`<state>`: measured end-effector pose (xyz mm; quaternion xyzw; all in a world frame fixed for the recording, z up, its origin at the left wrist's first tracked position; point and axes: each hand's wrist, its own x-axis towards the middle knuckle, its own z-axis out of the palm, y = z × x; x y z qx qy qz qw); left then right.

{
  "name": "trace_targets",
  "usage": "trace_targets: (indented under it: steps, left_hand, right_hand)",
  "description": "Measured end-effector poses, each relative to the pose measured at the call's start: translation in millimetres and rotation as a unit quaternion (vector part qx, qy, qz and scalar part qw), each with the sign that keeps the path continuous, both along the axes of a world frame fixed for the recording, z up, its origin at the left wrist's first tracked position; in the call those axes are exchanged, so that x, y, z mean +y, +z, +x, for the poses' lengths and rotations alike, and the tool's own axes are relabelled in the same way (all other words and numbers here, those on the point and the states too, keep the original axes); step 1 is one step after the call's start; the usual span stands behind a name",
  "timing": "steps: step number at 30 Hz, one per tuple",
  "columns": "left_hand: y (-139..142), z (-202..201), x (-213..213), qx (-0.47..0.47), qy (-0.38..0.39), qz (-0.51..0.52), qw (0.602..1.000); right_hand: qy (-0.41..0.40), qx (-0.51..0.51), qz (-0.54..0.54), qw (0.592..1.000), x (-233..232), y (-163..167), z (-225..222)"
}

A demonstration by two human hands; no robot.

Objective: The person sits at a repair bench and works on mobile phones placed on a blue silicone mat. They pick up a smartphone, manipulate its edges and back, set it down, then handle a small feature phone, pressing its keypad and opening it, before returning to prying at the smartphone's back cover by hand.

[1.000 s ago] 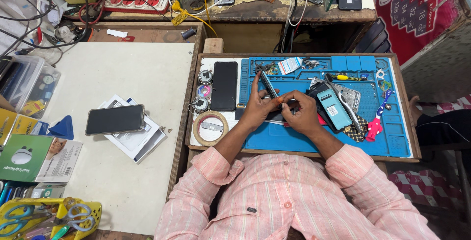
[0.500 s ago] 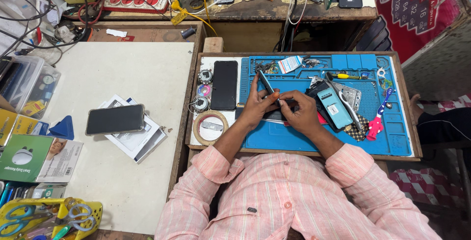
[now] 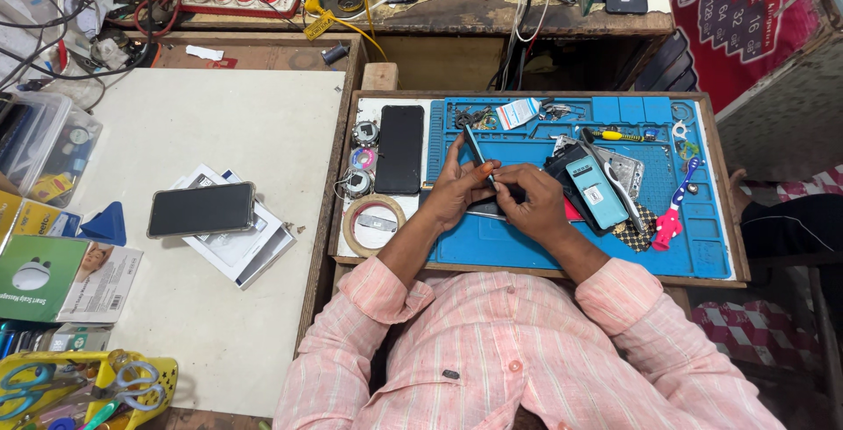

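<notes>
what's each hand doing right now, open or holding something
Left hand: closed on a thin dark tool.
Right hand: closed, pinching something small; cannot tell what.

Even, diffuse daylight-type illumination; scene bright overall, no dominant source direction evident. Shadows soft and short: faint ones under the left hand (image 3: 455, 193) and right hand (image 3: 536, 209) on the blue mat (image 3: 702, 245). Mild sheen on the black phone (image 3: 201, 209) well left of the hands (screen reads greyish, not blown out). Pale tabletop (image 3: 219, 114) left of the hands near clipping. Focus sharp around the hands; wide-angle bending of straight edges toward the frame borders. No motion blur seen.
</notes>
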<state>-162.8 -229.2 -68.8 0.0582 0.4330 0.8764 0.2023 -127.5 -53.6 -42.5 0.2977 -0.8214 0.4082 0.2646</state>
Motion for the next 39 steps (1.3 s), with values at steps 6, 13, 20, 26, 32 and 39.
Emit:
trace_targets:
  steps: [6, 13, 20, 26, 32, 39]
  left_hand:
    - [-1.4, 0.2, 3.5, -0.033, -0.019, 0.083, 0.996]
    - [0.1, -2.0, 9.0, -0.046, -0.009, 0.079, 0.996]
    - [0.2, -3.1, 11.7, -0.026, 0.000, 0.043, 0.999]
    - [-0.3, -3.5, 12.7, -0.025, 0.004, 0.027, 0.999]
    - [-2.0, -3.3, 13.3, -0.020, 0.007, 0.026, 0.999]
    - [-2.1, -3.3, 13.3, -0.019, 0.005, 0.017, 1.000]
  right_hand:
    - [0.006, 0.008, 0.001, 1.000, 4.7, -1.2, 0.2]
    - [0.020, -0.038, -0.028, 0.999, 12.2, -3.7, -2.1]
    - [0.038, -0.077, -0.046, 0.995, 14.7, -5.9, -7.5]
    - [0.041, -0.071, -0.049, 0.995, 15.7, -5.8, -7.6]
    - [0.040, -0.086, -0.053, 0.994, 15.2, -5.8, -7.2]
    - [0.042, -0.075, -0.046, 0.995, 16.0, -5.5, -7.7]
